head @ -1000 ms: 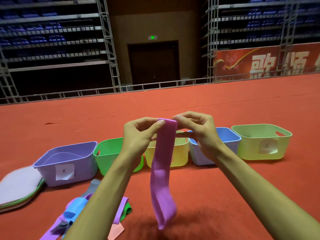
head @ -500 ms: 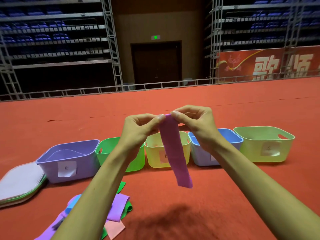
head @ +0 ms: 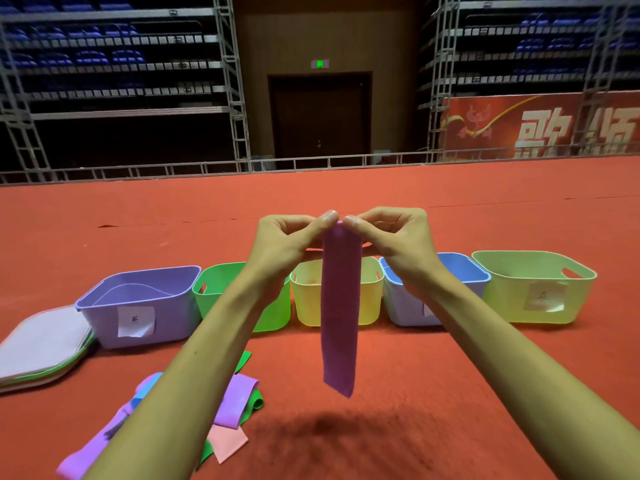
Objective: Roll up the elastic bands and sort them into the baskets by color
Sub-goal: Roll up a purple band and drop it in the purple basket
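Pinching the top edge of a flat purple elastic band (head: 339,306), the left hand (head: 287,239) and right hand (head: 398,244) hold it up in front of the translucent yellow plastic basket (head: 305,306), thumbs almost meeting. The band hangs straight down. A loose pile of coloured bands (head: 235,396) lies on the red carpet floor (head: 433,375), nearer than that basket and to its left.

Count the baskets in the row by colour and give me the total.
Purple basket: 1
Green basket: 1
Yellow basket: 1
Blue basket: 1
Pale green basket: 1
Total: 5
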A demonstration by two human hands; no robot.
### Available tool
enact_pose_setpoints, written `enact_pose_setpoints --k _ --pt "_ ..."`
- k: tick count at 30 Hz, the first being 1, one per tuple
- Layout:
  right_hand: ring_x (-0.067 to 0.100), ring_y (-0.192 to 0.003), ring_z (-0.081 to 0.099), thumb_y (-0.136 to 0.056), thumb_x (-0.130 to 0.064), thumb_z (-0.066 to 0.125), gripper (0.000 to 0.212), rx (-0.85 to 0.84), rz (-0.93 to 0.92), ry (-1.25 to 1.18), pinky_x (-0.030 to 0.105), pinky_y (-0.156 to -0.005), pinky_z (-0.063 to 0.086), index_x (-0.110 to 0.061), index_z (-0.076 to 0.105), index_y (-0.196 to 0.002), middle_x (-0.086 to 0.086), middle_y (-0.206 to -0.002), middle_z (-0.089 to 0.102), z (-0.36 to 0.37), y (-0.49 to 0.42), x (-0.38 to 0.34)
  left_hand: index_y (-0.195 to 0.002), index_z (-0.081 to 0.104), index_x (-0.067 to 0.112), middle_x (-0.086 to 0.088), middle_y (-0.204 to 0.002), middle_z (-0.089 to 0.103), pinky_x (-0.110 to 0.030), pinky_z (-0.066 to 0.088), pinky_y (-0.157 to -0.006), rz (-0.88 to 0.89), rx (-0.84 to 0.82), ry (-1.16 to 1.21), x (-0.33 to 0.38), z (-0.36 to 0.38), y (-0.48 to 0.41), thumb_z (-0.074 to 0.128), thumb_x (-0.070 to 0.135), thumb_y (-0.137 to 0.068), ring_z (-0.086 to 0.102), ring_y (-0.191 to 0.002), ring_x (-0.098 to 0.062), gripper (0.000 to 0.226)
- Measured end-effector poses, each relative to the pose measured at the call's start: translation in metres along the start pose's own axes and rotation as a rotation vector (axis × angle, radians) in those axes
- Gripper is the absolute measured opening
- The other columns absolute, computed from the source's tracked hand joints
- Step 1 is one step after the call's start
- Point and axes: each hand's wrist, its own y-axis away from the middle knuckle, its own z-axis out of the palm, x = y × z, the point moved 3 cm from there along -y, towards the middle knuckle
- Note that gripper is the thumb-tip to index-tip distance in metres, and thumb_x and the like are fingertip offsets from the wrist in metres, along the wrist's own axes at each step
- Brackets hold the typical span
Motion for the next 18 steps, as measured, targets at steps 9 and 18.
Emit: enact_pose_setpoints --k 9,18 --pt "0.026 -0.079 0.073 -0.089 -0.011 0.077 0.017 -0.006 -0.003 0.005 0.044 -0.076 0.064 0.006 0.076 -0.09 0.022 -0.087 0.077 -0.0054 -0.0017 -0.0009 -0.099 0.074 -0.01 -0.028 -0.098 0.075 -0.054 0.056 -0.097 -0.011 -0.019 -0.043 0.0036 -0.0004 -0.0032 0.073 0.022 -0.092 0.073 -0.092 -0.034 0.033" --pt "0.028 -0.078 0.071 -0.089 -0.011 0.077 0.02 0.0 -0.012 -0.01 0.048 -0.077 0.062 0.009 0.075 -0.091 0.027 -0.088 0.076 -0.0077 -0.0036 -0.0029 -0.093 0.077 0.0 -0.022 -0.095 0.077 -0.05 0.058 -0.092 0.022 -0.048 -0.055 0.0095 0.0008 -0.0017 0.075 0.019 -0.089 0.074 -0.089 -0.032 0.02"
